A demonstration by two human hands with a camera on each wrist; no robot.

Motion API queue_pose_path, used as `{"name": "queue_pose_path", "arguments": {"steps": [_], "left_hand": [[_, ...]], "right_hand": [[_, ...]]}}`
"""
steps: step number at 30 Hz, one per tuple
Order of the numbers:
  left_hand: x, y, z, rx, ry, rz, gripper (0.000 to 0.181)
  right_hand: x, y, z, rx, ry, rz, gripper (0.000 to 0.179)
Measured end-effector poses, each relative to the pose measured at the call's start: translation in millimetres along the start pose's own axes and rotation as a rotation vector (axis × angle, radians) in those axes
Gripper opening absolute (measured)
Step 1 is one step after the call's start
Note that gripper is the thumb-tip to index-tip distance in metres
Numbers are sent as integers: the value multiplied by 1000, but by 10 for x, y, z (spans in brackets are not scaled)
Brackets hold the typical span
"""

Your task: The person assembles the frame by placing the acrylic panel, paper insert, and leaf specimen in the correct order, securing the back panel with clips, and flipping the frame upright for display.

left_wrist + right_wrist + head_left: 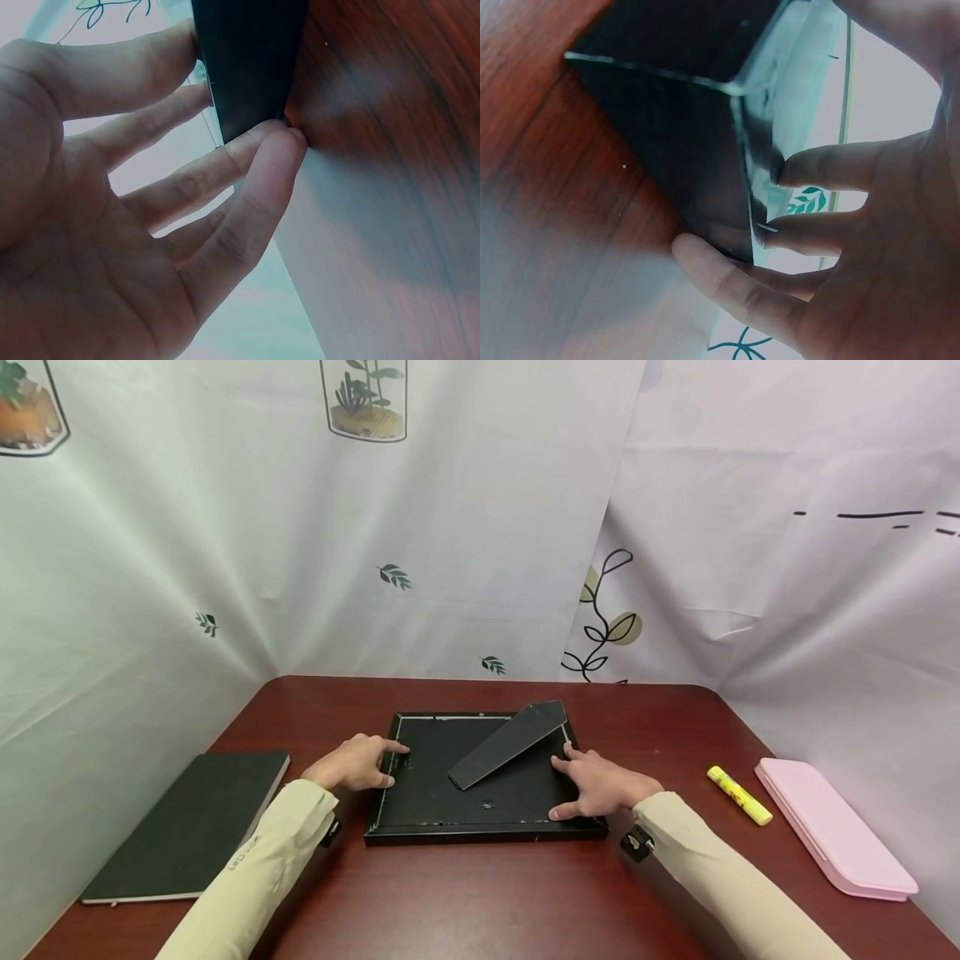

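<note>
A black picture frame (435, 768) lies face down on the table, its backing board upward. Its long tapered easel stand (510, 745) slants across the back. At the frame's left edge my left hand (356, 762) grips it, thumb and index finger on the back. In the left wrist view, the little finger (262, 180) reaches low on the frame's side (251, 67), near the tabletop. My right hand (600, 782) holds the opposite edge with spread fingers. The right wrist view has fingertips (799, 171) on the frame's rim and another finger low against its side (682, 157).
A black notebook (202, 818) lies at the left of the brown table (487, 902). To the right are a yellow marker-like stick (738, 795) and a pink case (836, 827). White printed cloth (487, 527) hangs around the back and sides.
</note>
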State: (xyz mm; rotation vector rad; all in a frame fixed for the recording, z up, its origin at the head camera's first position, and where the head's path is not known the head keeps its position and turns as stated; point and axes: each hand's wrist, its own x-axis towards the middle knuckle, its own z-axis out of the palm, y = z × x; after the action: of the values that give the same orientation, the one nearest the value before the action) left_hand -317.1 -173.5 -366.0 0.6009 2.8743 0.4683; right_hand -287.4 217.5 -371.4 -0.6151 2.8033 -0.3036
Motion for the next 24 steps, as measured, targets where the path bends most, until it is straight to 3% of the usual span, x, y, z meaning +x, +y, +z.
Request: {"name": "queue_pose_path", "arguments": {"steps": [8,11,19,24], "left_hand": [[-16,37,5,42,-47,18,57],[-51,44,34,2,-59,6,62],[-163,178,113,-166,-117,-27,104],[-183,309,131,-165,-126,-43,120]], "right_hand": [[2,-15,-14,7,-6,4,92],[2,-18,-21,15,-14,-2,92],[14,4,-41,22,-21,-14,87],[7,8,-51,21,-24,-10,86]]}}
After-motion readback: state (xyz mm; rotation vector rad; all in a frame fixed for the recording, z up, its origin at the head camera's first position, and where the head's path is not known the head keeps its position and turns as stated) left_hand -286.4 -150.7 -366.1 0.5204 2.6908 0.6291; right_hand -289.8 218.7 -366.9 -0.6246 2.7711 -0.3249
